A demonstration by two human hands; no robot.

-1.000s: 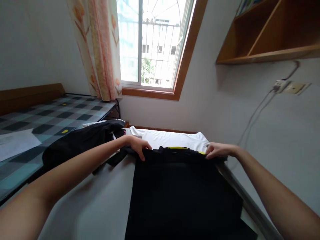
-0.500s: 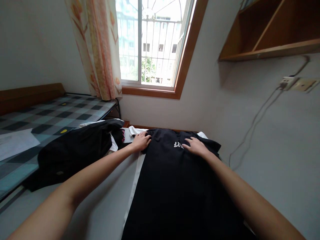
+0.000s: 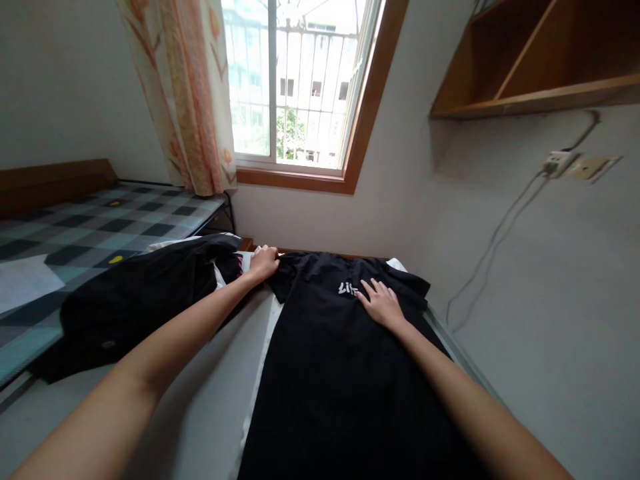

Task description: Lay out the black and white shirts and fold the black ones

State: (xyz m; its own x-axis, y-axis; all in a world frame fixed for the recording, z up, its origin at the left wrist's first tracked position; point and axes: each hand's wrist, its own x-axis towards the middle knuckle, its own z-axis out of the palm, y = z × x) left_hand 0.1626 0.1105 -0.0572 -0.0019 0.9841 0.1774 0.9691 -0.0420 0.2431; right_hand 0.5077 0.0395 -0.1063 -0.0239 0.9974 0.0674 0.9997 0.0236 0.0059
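Note:
A black T-shirt (image 3: 340, 373) with white lettering lies spread flat on a grey table (image 3: 200, 413), on top of a white garment (image 3: 260, 380) whose edge shows along its left side. My left hand (image 3: 263, 261) is closed on the shirt's far left sleeve corner. My right hand (image 3: 381, 303) lies flat with fingers spread on the shirt's chest, just right of the lettering.
A pile of black clothes (image 3: 130, 300) lies at the table's left. Beyond it is a bed with a checked mat (image 3: 100, 227) and white paper (image 3: 20, 280). A window and curtain stand ahead; a wooden shelf (image 3: 525, 67) and a socket with cable (image 3: 560, 163) hang on the right wall.
The black shirt, held bunched at its far edge a second ago, has been laid out over the white garment. My left hand moved to the sleeve corner; my right hand now presses the chest.

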